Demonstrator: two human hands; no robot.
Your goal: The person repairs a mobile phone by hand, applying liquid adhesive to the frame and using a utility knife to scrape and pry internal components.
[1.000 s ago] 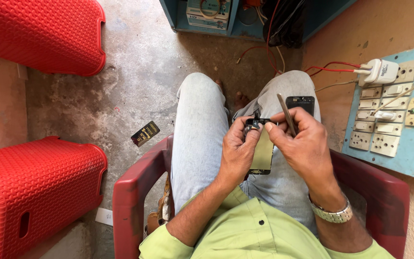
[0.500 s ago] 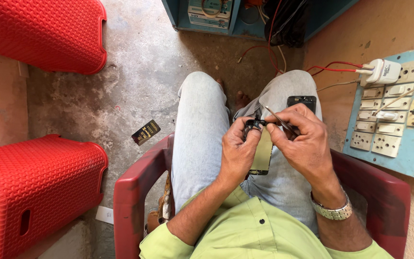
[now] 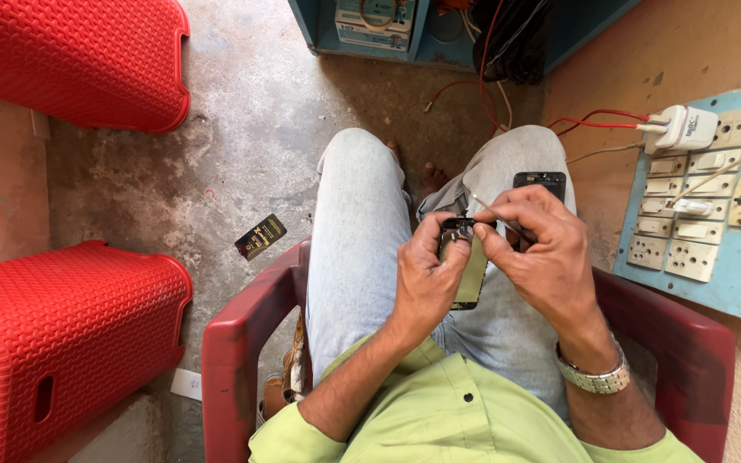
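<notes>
The left hand [image 3: 426, 279] grips a phone panel [image 3: 472, 273] while the right hand's [image 3: 542, 249] fingers pinch thin tweezers [image 3: 484, 206] just above it.

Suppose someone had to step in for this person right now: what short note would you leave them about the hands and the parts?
Left hand: grips the flat phone part upright over the lap.
Right hand: pinches a thin tool, tip at the part's top edge.
Dark phone piece rests on the right knee; a small black battery lies on the concrete floor.
Done: the phone lies apart in pieces.
Left: the work at the part's top end; how far along it is cannot be told.
</notes>
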